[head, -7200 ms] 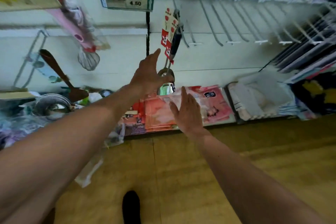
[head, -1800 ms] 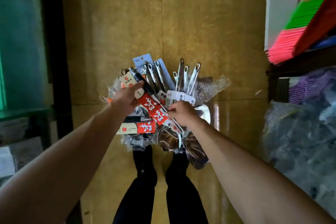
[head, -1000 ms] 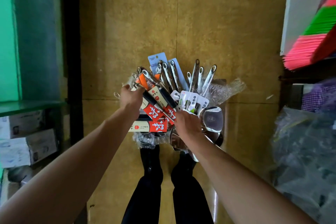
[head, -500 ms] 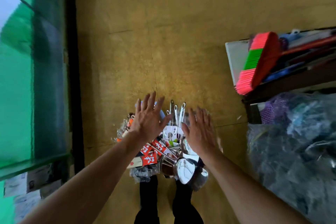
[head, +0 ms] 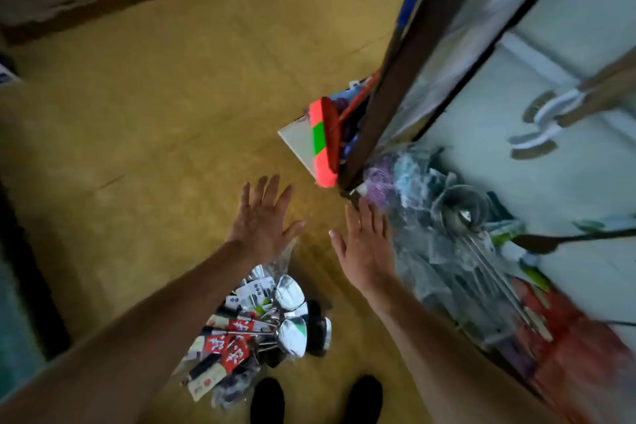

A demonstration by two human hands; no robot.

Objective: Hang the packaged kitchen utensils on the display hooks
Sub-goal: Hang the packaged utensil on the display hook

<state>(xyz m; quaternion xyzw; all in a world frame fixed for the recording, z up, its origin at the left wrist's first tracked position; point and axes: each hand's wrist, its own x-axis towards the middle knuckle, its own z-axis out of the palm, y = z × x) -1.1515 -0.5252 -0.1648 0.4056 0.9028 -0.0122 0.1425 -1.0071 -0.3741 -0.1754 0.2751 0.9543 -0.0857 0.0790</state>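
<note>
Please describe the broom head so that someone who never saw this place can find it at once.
Look at the dark shelf post rising from the yellow floor on the right. At its foot, against a white board, stands the broom head. Only it has bright pink bristles with a green band.

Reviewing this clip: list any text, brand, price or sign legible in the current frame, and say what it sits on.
No text reads clearly.
Red labels on the packaged utensils on the floor: large white characters, too blurred to read.
White header cards in the same pile: small dark print, too small to read.
Shelf goods at right: no legible text.
</note>
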